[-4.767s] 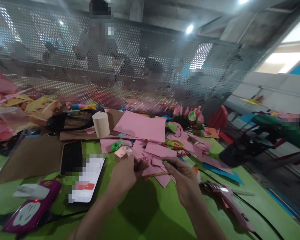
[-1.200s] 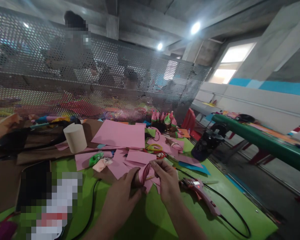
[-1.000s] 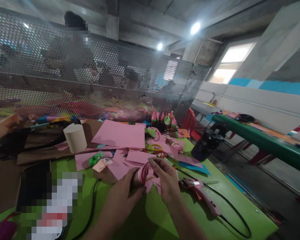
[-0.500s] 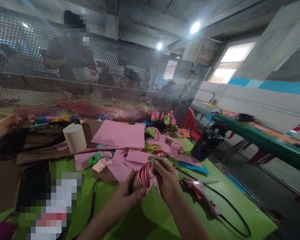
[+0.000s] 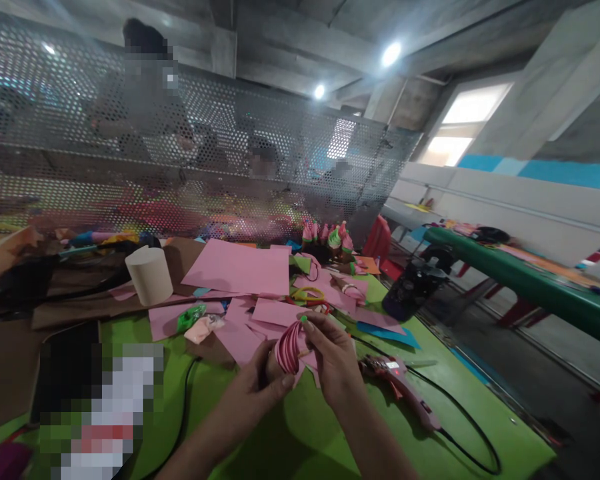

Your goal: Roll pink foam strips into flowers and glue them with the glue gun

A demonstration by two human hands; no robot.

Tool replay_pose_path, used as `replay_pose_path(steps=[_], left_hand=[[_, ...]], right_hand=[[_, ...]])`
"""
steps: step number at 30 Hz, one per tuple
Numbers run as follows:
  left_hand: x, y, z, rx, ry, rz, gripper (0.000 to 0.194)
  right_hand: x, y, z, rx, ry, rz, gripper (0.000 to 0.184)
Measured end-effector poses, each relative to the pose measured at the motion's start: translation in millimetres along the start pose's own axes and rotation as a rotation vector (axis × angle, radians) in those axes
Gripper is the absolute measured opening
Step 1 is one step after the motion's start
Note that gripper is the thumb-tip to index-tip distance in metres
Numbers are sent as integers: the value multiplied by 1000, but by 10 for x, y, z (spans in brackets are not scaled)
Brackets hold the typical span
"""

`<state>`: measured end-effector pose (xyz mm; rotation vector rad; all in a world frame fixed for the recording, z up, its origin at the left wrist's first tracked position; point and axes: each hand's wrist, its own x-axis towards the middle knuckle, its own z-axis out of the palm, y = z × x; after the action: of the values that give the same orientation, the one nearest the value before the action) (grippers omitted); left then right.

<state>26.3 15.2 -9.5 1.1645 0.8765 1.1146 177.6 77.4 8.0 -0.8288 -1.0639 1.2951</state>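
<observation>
A paper ice cream cone (image 5: 287, 352) with pink swirled strips on top is in my left hand (image 5: 263, 380), whose fingers wrap round its brown lower part. At the tip of the swirl, the thumb and fingers of my right hand (image 5: 333, 353) pinch a small green piece (image 5: 303, 319). What the green piece is made of is too small to tell. To the right of my right hand lies a pink glue gun (image 5: 413, 397) on the green table (image 5: 380, 440), its red light lit. Pink paper sheets (image 5: 240, 267) spread out behind both hands.
Yellow-handled scissors (image 5: 308, 295) lie among the papers. Several paper ice cream cones (image 5: 335, 239) stand at the back. A white paper roll (image 5: 149, 275) is at left, a dark bottle (image 5: 414, 288) at right. The glue gun's black cord (image 5: 473, 420) loops near the right edge.
My right fingertips and the green piece have shifted slightly at the swirl's tip. The cone stays in my left hand, almost unmoved.
</observation>
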Motion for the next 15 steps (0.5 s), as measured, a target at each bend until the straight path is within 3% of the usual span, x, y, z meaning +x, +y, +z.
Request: replay_pose_path(steps=[8, 15], left_hand=[[9, -60, -4, 13, 1, -54, 66], [-19, 47, 23, 189, 26, 16, 47]], right_hand=[[-22, -17, -5, -36, 12, 16, 24], [-4, -28, 7, -23, 23, 39, 21]])
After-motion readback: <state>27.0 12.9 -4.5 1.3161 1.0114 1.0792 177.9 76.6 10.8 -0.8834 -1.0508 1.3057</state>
